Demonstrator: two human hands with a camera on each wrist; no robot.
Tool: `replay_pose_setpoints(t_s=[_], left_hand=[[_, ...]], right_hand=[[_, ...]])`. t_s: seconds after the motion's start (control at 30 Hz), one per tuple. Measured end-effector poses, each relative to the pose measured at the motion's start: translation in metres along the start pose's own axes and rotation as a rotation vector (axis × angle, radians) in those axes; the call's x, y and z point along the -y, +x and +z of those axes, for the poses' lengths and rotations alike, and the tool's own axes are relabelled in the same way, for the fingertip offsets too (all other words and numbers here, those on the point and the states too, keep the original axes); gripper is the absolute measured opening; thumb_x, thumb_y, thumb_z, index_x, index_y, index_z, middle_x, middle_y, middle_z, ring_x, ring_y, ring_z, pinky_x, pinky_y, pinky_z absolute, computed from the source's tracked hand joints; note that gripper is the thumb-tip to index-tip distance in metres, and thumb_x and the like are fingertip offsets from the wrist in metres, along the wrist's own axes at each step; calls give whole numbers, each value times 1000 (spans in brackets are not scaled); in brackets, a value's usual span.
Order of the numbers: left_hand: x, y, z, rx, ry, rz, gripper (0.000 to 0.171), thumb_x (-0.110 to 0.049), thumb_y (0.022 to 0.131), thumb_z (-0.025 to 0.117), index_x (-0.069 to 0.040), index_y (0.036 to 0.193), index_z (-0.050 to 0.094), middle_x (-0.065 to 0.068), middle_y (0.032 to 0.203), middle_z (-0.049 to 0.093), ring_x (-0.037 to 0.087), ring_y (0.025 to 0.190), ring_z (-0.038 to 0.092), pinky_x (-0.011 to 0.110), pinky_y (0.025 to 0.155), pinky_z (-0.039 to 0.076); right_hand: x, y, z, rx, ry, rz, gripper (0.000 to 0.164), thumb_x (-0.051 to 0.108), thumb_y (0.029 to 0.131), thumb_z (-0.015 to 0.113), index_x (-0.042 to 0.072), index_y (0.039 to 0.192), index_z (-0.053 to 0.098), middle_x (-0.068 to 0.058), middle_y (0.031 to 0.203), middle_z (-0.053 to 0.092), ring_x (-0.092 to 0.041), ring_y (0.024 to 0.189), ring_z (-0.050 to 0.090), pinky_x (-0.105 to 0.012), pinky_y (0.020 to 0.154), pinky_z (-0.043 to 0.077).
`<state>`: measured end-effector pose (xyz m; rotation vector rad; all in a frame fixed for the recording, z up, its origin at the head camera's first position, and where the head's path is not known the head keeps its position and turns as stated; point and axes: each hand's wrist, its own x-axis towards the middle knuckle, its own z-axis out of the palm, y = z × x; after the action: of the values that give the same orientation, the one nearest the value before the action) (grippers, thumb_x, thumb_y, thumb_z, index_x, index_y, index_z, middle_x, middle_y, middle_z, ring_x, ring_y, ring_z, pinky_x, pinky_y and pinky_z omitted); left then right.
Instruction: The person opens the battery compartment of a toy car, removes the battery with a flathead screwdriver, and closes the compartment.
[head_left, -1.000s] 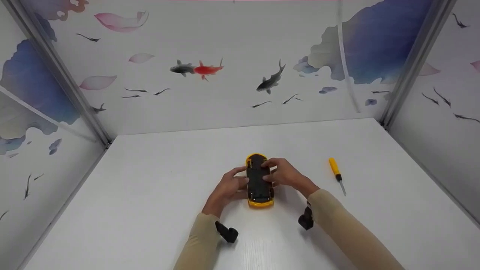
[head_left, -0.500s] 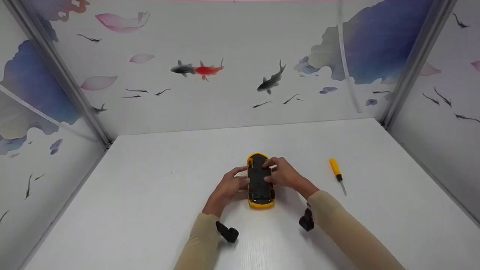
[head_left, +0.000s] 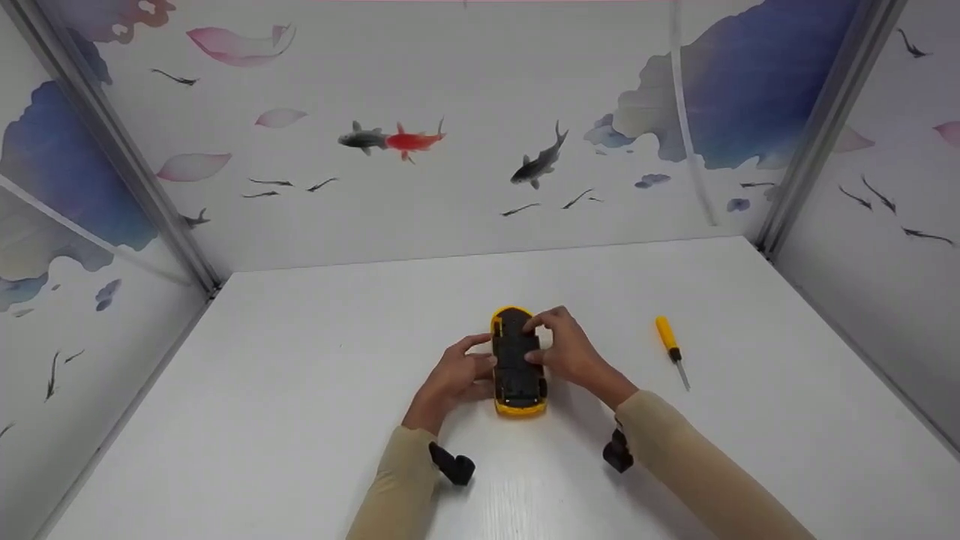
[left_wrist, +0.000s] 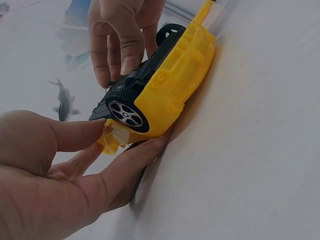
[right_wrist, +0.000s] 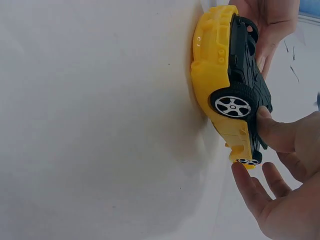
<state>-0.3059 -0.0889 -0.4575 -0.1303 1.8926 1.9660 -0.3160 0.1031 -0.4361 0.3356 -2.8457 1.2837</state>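
An upside-down toy car with a yellow body stands near the table's middle, its black underside facing up. Black tyres with silver-spoked wheels show along its side. My left hand grips the car's left side, thumb at the chassis edge and fingers beneath the yellow body. On the right side, my right hand presses thumb and index fingertip onto the underside, thumb around mid-length and index nearer the far end. Its other fingers spread loosely away from the car.
A screwdriver with a yellow handle lies on the white table to the right, tip toward me. Small black devices hang at both wrists. Patterned panels enclose the table at the back and sides.
My right hand has lifted slightly and its fingers have spread, opening a gap beside the car's right edge. The left hand, car and screwdriver stay in place.
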Motion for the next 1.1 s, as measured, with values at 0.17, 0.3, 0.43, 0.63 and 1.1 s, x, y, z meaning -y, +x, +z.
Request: replay_pose_setpoints(t_s=[0.17, 0.3, 0.43, 0.63, 1.1], left_hand=[[0, -1, 0, 0, -6, 1, 52, -5, 88, 52, -22, 136, 41, 12, 129, 54, 24, 102, 62, 39, 82, 54], [0, -1, 0, 10, -11, 4, 51, -6, 88, 52, -20, 136, 41, 13, 129, 54, 25, 103, 62, 41, 84, 53], [0, -1, 1, 16, -10, 4, 51, -6, 88, 53, -20, 136, 41, 14, 129, 54, 25, 104, 61, 41, 83, 53], [0, 0, 0, 23, -9, 19, 52, -6, 89, 52, -19, 137, 40, 15, 129, 54, 26, 104, 62, 41, 82, 53], [2, 1, -1, 11, -17, 10, 53, -7, 88, 53, -21, 137, 40, 14, 122, 59, 25, 97, 64, 40, 79, 54]], right_hand=[[-1, -3, 0, 3, 0, -37, 36, 8, 78, 71, 16, 110, 59, -2, 111, 61, -23, 111, 51, -43, 99, 42], [-2, -4, -1, -5, 4, -46, 34, 8, 78, 71, 17, 109, 60, -1, 109, 63, -22, 110, 52, -45, 101, 40], [-4, -3, -4, -14, 45, -68, 34, 5, 80, 68, 18, 110, 60, -2, 110, 64, -20, 108, 56, -42, 97, 43], [-3, -1, -11, 17, 148, -74, 30, 2, 84, 62, 16, 110, 63, -4, 106, 64, -19, 95, 62, -34, 81, 54], [-6, 0, -31, 25, 198, -70, 26, 6, 86, 62, 11, 111, 63, -8, 103, 64, -19, 87, 64, -31, 74, 56]])
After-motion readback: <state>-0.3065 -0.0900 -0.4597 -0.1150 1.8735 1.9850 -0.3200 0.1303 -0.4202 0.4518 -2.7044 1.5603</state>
